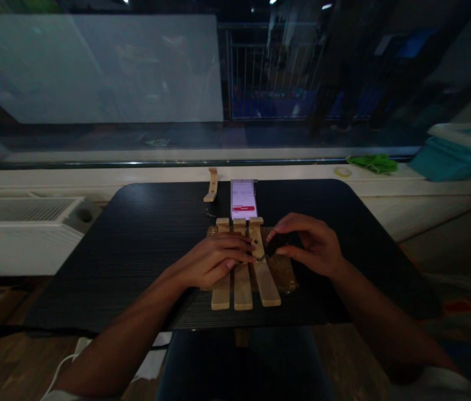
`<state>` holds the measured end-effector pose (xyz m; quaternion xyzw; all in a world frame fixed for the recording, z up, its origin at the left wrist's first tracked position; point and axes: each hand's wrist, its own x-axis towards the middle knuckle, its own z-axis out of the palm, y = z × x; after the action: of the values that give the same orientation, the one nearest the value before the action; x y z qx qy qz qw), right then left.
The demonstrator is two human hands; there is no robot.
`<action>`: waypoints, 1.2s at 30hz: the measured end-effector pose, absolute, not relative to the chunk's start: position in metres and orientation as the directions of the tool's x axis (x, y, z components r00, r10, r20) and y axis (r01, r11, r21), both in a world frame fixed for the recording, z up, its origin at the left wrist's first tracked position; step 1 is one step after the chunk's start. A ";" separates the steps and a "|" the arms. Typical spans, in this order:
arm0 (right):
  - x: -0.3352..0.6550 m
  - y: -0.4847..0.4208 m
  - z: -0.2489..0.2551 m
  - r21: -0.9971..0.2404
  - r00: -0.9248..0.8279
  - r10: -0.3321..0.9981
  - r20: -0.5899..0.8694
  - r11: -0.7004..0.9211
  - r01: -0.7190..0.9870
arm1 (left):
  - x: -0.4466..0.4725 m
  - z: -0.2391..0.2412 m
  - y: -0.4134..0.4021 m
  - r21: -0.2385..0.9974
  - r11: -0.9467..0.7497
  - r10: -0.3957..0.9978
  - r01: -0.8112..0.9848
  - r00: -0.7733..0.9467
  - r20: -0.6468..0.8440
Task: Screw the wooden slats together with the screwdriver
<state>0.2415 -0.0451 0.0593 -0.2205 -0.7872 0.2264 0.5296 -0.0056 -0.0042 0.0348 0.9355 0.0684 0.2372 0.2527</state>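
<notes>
Three wooden hooks, left (221,298), middle (243,289) and right (267,287), lie side by side, their raised ends pointing away from me. My left hand (214,257) lies across them with its fingers stretched out, its fingertips on the right hook near its holes. Just right of that hook is my right hand (312,242), thumb and forefinger curled round something dark that I cannot make out. A thin dark tip (262,258) shows between the two hands, over the hook. Beneath the hooks is a brown, shiny wrapped slab (285,275).
A lit phone (243,200) lies beyond the hooks on the black table (135,250). Another wooden hook (212,186) is at the table's far edge. On the sill are a tape roll (343,172), a green cloth (373,163) and a teal box (455,159).
</notes>
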 end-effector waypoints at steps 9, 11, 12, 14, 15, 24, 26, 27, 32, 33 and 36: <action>0.238 -0.045 0.057 -0.529 -0.244 0.555 0.795 0.832 0.168 | -0.005 0.038 -0.006 0.513 -0.858 0.261 0.031 0.886 0.383; 0.238 -0.047 0.056 -0.546 -0.266 0.563 0.782 0.826 0.143 | -0.005 0.039 -0.006 0.512 -0.858 0.267 0.041 0.887 0.376; 0.238 -0.047 0.055 -0.562 -0.278 0.574 0.770 0.817 0.131 | -0.005 0.039 -0.006 0.510 -0.859 0.267 0.043 0.888 0.375; 0.238 -0.049 0.053 -0.599 -0.294 0.607 0.738 0.791 0.129 | -0.005 0.038 -0.005 0.505 -0.862 0.264 0.043 0.889 0.374; 0.238 -0.049 0.053 -0.608 -0.294 0.618 0.729 0.782 0.138 | -0.005 0.038 -0.005 0.503 -0.863 0.262 0.043 0.889 0.374; 0.240 -0.050 0.072 -0.516 -0.448 0.524 0.724 0.843 0.152 | -0.004 0.037 -0.004 0.499 -0.866 0.247 0.016 0.883 0.400; 0.242 -0.051 0.074 -0.542 -0.457 0.548 0.701 0.825 0.158 | -0.005 0.035 -0.004 0.507 -0.862 0.253 0.019 0.882 0.397; 0.243 -0.051 0.074 -0.552 -0.454 0.562 0.692 0.816 0.169 | -0.005 0.035 -0.004 0.513 -0.858 0.257 0.020 0.882 0.396; 0.244 -0.048 0.071 -0.557 -0.402 0.594 0.697 0.801 0.220 | -0.005 0.033 -0.004 0.523 -0.852 0.263 0.023 0.883 0.389; 0.244 -0.048 0.070 -0.551 -0.391 0.593 0.704 0.803 0.227 | -0.005 0.033 -0.004 0.522 -0.853 0.262 0.025 0.884 0.387; 0.242 -0.047 0.068 -0.518 -0.361 0.575 0.734 0.818 0.251 | -0.005 0.034 -0.004 0.516 -0.856 0.256 0.023 0.887 0.385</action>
<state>0.2424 -0.0466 0.0679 -0.2554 -0.8091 0.1608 0.5042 -0.0049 -0.0041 0.0341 0.9365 0.0744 0.2259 0.2575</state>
